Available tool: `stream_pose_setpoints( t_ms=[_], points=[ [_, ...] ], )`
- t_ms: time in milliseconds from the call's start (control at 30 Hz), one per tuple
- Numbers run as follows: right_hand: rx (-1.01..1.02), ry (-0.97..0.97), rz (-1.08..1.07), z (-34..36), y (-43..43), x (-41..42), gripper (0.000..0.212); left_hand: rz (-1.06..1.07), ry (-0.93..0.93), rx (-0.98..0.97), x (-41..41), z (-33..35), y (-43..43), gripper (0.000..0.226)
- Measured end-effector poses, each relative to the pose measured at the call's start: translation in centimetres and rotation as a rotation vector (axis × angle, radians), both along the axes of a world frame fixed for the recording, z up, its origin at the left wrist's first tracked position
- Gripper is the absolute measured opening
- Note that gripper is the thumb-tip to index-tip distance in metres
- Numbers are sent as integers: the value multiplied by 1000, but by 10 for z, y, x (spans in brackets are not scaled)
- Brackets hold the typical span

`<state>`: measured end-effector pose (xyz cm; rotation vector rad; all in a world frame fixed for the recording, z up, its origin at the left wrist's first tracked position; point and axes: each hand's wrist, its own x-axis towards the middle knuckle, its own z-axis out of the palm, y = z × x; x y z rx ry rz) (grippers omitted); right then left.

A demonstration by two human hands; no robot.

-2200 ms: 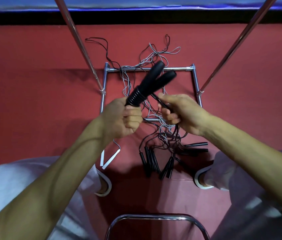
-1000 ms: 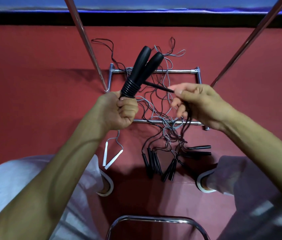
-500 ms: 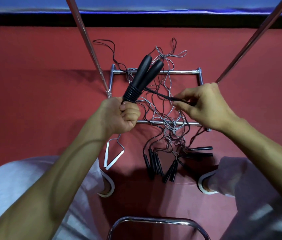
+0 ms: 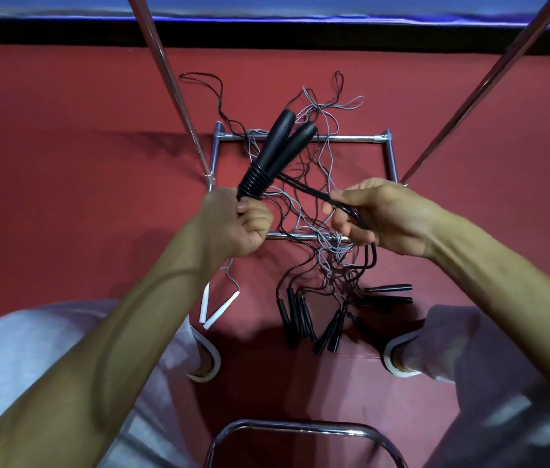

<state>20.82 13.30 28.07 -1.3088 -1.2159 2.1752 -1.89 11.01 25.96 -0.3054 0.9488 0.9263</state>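
My left hand grips the two black handles of a skipping rope, held together and pointing up and to the right. Several turns of black cord are wound round the handles just above my fist. From the winding the cord runs taut to my right hand, which pinches it between thumb and fingers. Below that hand the cord hangs down in a loop.
A tangle of grey and black ropes hangs over a chrome frame on the red floor. Several black handles and two white handles lie below it. Chrome poles slant up on both sides. A chair rail is at the bottom.
My right hand has moved the cord round the handles and then back out to the right and lower; the left hand and handles stayed almost still.
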Motion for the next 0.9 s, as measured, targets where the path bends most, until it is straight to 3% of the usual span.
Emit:
stream_pose_setpoints(
  t_ms=[200,300,367,467,567,733,833,900],
  points=[
    [536,-297,152,-7,-14,-9,44,101,135,-4,17,-13,-1,43],
    [562,-254,164,-5,-15,-7,35,122,361,14,27,-14,-2,40],
    [433,-142,132,-2,-13,-9,33,58,756,67,32,-12,-4,41],
    [177,-6,34,1,-9,-8,32,-92,1530,214,38,-4,-6,46],
    [-48,50,-32,1,1,-2,29,-188,1913,409,36,4,-6,51],
    [-137,45,26,-4,9,7,29,-324,2131,425,39,8,2,44],
    [-139,-52,95,-3,11,11,28,-547,2114,414,39,12,2,35],
    [-19,-185,201,-4,10,12,21,-679,2092,397,35,10,1,35]
  ],
)
